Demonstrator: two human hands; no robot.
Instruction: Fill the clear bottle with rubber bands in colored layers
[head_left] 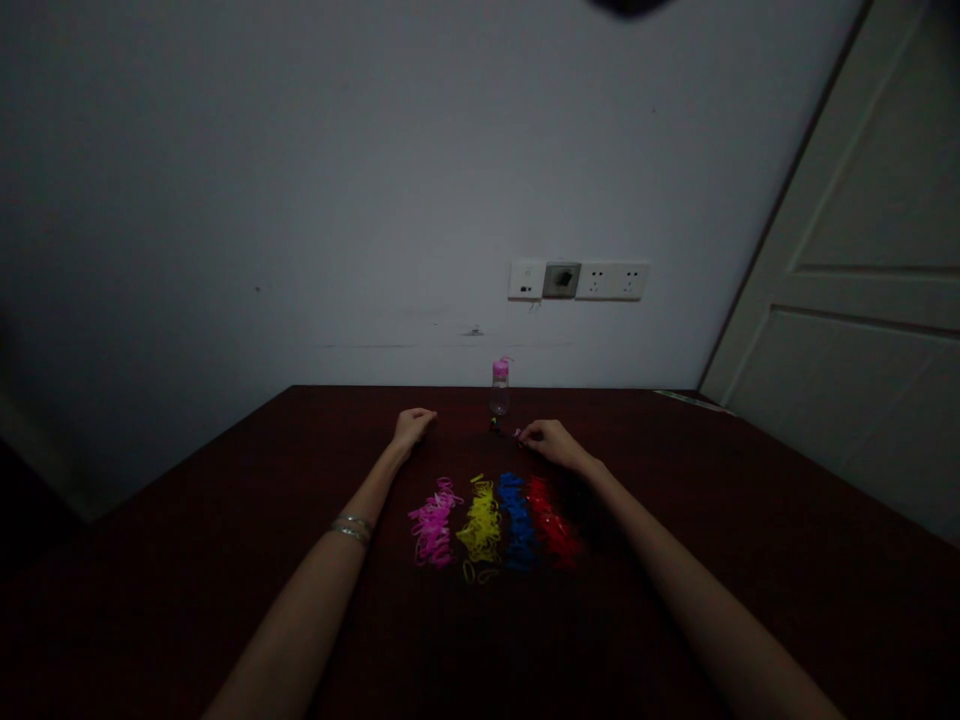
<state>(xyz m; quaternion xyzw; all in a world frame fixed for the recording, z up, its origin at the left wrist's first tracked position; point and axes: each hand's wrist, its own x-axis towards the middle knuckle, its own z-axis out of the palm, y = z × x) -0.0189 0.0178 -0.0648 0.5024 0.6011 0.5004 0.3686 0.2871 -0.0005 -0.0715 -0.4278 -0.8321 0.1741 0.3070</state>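
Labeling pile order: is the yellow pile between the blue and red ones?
No, the yellow pile lies between the pink pile and the blue pile.

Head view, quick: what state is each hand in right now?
Left hand: curled closed; whether it holds anything cannot be told.
Right hand: closed in a pinch, apparently holding a small pink item.

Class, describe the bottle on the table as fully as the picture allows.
The clear, plastic-looking bottle wears a pink cap with a thin pink strand on top. It stands upright near the far edge of the table, touched by neither the left hand nor the right hand. Its contents are too dim to tell.
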